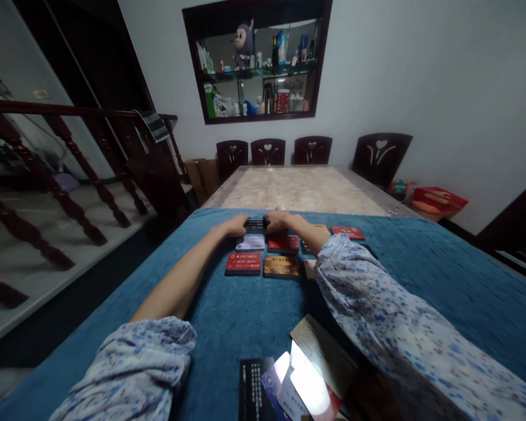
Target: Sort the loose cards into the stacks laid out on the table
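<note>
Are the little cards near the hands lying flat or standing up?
Lying flat. The cards lie in rows on the blue cloth; the left hand and right hand touch a dark card at the far row.

The dark card shows only its middle; the left hand and the right hand cover both its ends, and whether they grip it cannot be told. Nearer than it, the sleeve hides part of a tan card. Nearest, a pile is cut by the lower edge, one face lost in glare. Print is too small to read.
</note>
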A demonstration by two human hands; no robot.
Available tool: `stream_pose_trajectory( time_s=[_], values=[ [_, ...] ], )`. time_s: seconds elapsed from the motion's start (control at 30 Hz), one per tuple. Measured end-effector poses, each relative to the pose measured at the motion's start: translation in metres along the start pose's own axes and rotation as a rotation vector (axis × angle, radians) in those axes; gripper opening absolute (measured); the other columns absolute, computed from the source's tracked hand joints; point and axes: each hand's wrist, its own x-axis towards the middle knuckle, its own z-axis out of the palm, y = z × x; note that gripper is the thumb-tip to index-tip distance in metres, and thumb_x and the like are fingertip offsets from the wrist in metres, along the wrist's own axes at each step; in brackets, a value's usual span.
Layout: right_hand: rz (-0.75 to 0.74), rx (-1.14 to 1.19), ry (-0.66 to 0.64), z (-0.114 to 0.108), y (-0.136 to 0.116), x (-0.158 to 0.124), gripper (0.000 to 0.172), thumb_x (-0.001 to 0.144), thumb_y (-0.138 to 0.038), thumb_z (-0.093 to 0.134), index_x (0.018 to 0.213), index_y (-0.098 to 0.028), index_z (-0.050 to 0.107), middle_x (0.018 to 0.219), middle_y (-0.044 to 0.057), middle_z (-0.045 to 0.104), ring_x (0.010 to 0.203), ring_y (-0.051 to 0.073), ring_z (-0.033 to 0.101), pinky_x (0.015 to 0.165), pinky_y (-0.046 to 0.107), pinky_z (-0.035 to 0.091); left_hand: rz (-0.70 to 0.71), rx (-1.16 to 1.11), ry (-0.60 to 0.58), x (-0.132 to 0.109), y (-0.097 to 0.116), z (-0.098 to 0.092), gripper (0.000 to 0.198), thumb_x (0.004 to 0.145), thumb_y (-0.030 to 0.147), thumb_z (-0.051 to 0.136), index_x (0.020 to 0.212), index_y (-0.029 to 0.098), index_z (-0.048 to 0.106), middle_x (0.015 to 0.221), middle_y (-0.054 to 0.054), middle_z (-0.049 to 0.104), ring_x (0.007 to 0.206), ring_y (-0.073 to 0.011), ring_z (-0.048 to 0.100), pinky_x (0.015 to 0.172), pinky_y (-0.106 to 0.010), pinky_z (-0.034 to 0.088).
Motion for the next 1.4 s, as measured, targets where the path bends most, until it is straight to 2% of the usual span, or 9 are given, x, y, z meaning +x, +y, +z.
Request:
stream_pose_trajectory(
  time_s=[0.13, 0.3, 0.37, 0.47, 0.6, 0.77, 0.97, 1.4],
  values=[
    [-0.011, -0.009, 0.025, 0.000, 0.002, 0.002, 0.058, 0.077, -0.043, 0.069, 0.130, -0.022, 0.062, 0.132, 0.015, 0.062, 0.129, 0.039, 0.044, 0.098, 0.051, 0.043, -0.029, 0.018, -0.031, -0.005, 0.001, -0.002, 0.063, 0.062, 0.004, 0.056, 0.125, 0.013, 0.062, 0.124, -0.011, 0.068, 0.112, -0.0253, 0.063, 0.096, -0.029, 0.050],
    [-0.034, -0.001, 0.091, -0.003, 0.007, -0.005, 0.063, 0.081, -0.047, 0.065, 0.138, -0.023, 0.056, 0.144, 0.017, 0.051, 0.134, 0.040, 0.036, 0.100, 0.055, 0.038, -0.071, 0.026, 0.018, -0.018, 0.002, -0.008, 0.065, 0.067, 0.004, 0.056, 0.132, 0.011, 0.056, 0.132, -0.015, 0.061, 0.120, -0.0260, 0.058, 0.103, -0.029, 0.045],
    [-0.058, 0.005, 0.149, -0.004, 0.007, -0.012, 0.060, 0.081, -0.046, 0.064, 0.138, -0.024, 0.057, 0.143, 0.016, 0.053, 0.133, 0.040, 0.037, 0.099, 0.053, 0.038, -0.081, 0.031, 0.049, -0.026, 0.004, -0.010, 0.066, 0.069, 0.003, 0.054, 0.134, 0.011, 0.054, 0.134, -0.015, 0.059, 0.122, -0.0260, 0.056, 0.105, -0.031, 0.044],
    [-0.119, 0.014, 0.272, -0.006, 0.005, -0.027, 0.048, 0.085, -0.040, 0.061, 0.129, -0.023, 0.064, 0.134, 0.015, 0.059, 0.127, 0.038, 0.040, 0.097, 0.049, 0.037, -0.082, 0.042, 0.102, -0.040, 0.007, -0.012, 0.066, 0.070, 0.002, 0.053, 0.136, 0.013, 0.052, 0.134, -0.015, 0.055, 0.125, -0.0266, 0.051, 0.106, -0.036, 0.042],
    [-0.179, -0.013, 0.359, -0.011, -0.004, -0.053, 0.028, 0.088, -0.026, 0.054, 0.108, -0.020, 0.073, 0.119, 0.014, 0.067, 0.120, 0.033, 0.043, 0.091, 0.042, 0.034, -0.003, 0.035, 0.280, -0.060, 0.014, -0.010, 0.050, 0.075, 0.003, 0.051, 0.122, 0.014, 0.061, 0.116, -0.012, 0.057, 0.113, -0.0259, 0.051, 0.102, -0.040, 0.044],
    [-0.226, -0.027, 0.413, -0.014, -0.017, -0.083, 0.026, 0.090, -0.020, 0.049, 0.098, -0.018, 0.074, 0.109, 0.013, 0.071, 0.114, 0.030, 0.045, 0.087, 0.040, 0.031, 0.087, 0.021, 0.404, -0.085, 0.028, -0.008, 0.023, 0.085, 0.009, 0.047, 0.096, 0.015, 0.066, 0.100, -0.009, 0.058, 0.100, -0.0248, 0.050, 0.097, -0.042, 0.044],
    [-0.258, 0.005, 0.450, -0.003, -0.022, -0.110, 0.026, 0.091, -0.021, 0.048, 0.097, -0.019, 0.074, 0.106, 0.012, 0.073, 0.112, 0.029, 0.044, 0.085, 0.039, 0.028, 0.108, 0.014, 0.439, -0.117, 0.047, -0.008, 0.019, 0.089, 0.013, 0.047, 0.086, 0.016, 0.065, 0.091, -0.008, 0.058, 0.093, -0.0236, 0.050, 0.090, -0.038, 0.045],
    [-0.316, 0.026, 0.477, 0.034, -0.012, -0.178, 0.025, 0.093, -0.023, 0.048, 0.094, -0.020, 0.073, 0.102, 0.010, 0.072, 0.110, 0.028, 0.043, 0.086, 0.040, 0.026, 0.187, -0.087, 0.411, -0.169, 0.100, 0.013, 0.021, 0.090, 0.009, 0.047, 0.090, 0.017, 0.067, 0.096, -0.008, 0.062, 0.095, -0.0214, 0.053, 0.088, -0.036, 0.046]
  ],
)
